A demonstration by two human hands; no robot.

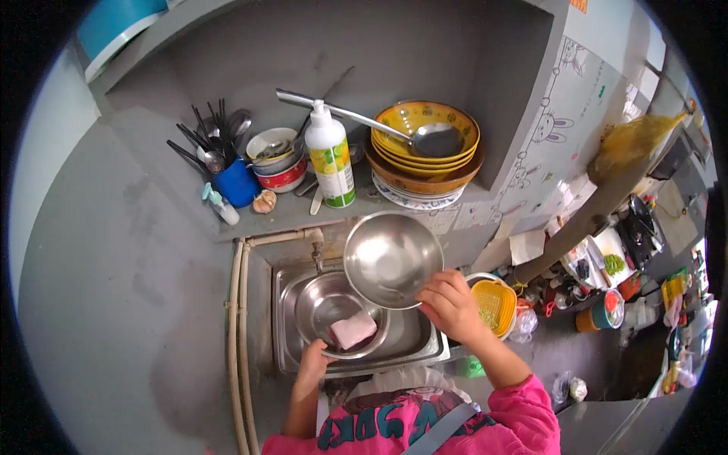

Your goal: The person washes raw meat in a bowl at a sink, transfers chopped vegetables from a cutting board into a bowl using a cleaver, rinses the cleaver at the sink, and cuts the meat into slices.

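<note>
My right hand point(449, 305) grips the rim of a shiny metal bowl point(390, 254), tilted so its inside faces me, above the right part of the sink point(413, 350). Down in the sink sits a second metal basin point(317, 299). A pale pink block of meat point(353, 330) lies inside that basin. My left hand point(314, 362) is closed around the basin's near rim, its thumb at the edge. The faucet point(318, 258) stands behind the basin.
A shelf above the sink holds a pump bottle point(330, 163), stacked yellow bowls point(425, 125) with a ladle point(436, 141), a blue utensil cup point(235, 184) and garlic point(265, 202). Pipes point(239, 334) run left of the sink. A yellow basket point(494, 303) stands to the right.
</note>
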